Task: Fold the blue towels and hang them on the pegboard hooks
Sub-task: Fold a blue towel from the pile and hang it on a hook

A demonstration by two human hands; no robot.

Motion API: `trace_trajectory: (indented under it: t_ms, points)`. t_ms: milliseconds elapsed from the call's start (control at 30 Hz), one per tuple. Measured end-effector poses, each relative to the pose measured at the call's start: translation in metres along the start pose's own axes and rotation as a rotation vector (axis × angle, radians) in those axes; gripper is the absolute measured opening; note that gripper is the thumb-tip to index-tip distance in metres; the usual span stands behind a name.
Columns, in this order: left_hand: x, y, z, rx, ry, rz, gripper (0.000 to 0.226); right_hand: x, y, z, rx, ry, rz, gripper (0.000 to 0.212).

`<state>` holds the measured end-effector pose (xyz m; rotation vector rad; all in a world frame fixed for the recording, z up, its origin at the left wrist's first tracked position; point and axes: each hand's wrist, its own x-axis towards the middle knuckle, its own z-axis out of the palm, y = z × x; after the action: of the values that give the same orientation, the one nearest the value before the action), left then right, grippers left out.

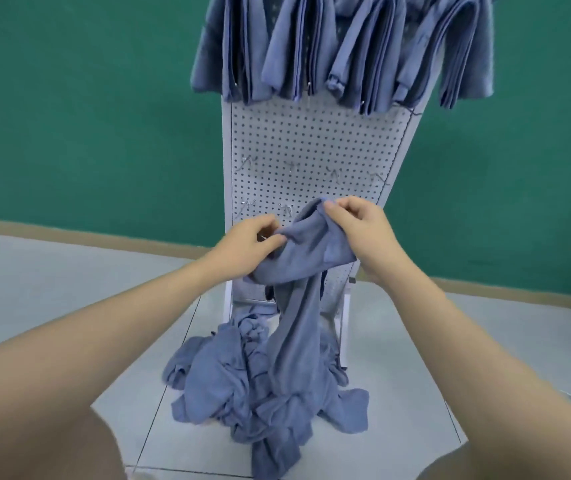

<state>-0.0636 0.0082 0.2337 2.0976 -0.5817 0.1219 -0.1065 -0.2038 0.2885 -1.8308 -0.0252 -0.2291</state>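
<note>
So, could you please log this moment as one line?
left hand: grips towel | right hand: grips towel | pile: floor | pegboard: partly hung

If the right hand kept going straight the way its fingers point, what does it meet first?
The right hand points up-left, pinching the towel. Past that, probably the pegboard near its bare hooks, though depth is unclear.

Both bare forearms reached forward; the left hand (248, 245) and right hand (356, 225) had fingers curled, pinching the blue towel (306, 244).
</note>
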Motion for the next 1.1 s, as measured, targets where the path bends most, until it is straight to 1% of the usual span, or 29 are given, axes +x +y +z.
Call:
trace_trajectory:
  t_ms: [67, 100, 167, 233, 300, 400, 467, 600, 733, 800, 867, 900, 933, 1033, 1100]
  points:
    - [-0.006, 0.012, -0.011, -0.045, 0.021, 0.042, 0.014, -0.004, 0.001, -0.001, 0.048, -0.009, -0.005, 0.024]
    - [-0.01, 0.014, -0.013, -0.075, 0.033, 0.054, 0.014, -0.006, 0.003, -0.001, 0.09, -0.027, -0.005, 0.021]
    - [-0.015, 0.015, -0.015, -0.122, 0.046, 0.054, 0.013, -0.009, 0.011, 0.0, 0.161, -0.067, 0.017, 0.019]
    - [-0.019, 0.015, -0.016, -0.14, 0.034, 0.035, 0.015, -0.009, 0.018, 0.003, 0.207, -0.09, 0.06, 0.022]
    - [-0.019, 0.016, -0.02, -0.194, 0.065, -0.009, 0.014, -0.009, 0.022, 0.006, 0.236, -0.103, 0.072, 0.024]
    - [-0.02, 0.013, -0.026, -0.34, 0.145, -0.118, 0.013, -0.012, 0.027, 0.01, 0.251, -0.153, 0.046, 0.015]
    - [-0.022, 0.012, -0.027, -0.4, 0.164, -0.165, 0.016, -0.015, 0.031, 0.014, 0.253, -0.197, 0.029, 0.013]
    - [-0.021, 0.018, -0.024, -0.476, 0.162, -0.184, 0.021, -0.024, 0.023, 0.023, 0.166, -0.256, -0.037, 0.02]
    - [-0.016, 0.029, -0.021, -0.534, 0.152, -0.207, 0.018, -0.032, 0.01, 0.034, -0.071, -0.311, -0.111, 0.041]
    - [-0.012, 0.031, -0.02, -0.577, 0.129, -0.217, 0.02, -0.03, 0.01, 0.04, -0.22, -0.253, -0.127, 0.043]
    - [-0.007, 0.032, -0.019, -0.613, 0.075, -0.218, 0.026, -0.026, 0.011, 0.042, -0.291, -0.187, -0.131, 0.031]
    - [-0.005, 0.032, -0.018, -0.623, 0.04, -0.215, 0.029, -0.024, 0.011, 0.042, -0.293, -0.164, -0.13, 0.022]
    - [-0.003, 0.031, -0.017, -0.639, 0.007, -0.206, 0.032, -0.021, 0.012, 0.04, -0.292, -0.137, -0.127, 0.018]
    - [0.002, 0.032, -0.015, -0.777, -0.035, -0.164, 0.037, -0.011, 0.011, 0.031, -0.244, -0.044, -0.067, 0.023]
    - [0.005, 0.029, -0.012, -0.878, -0.036, -0.15, 0.042, -0.005, 0.008, 0.026, -0.148, 0.014, -0.024, 0.027]
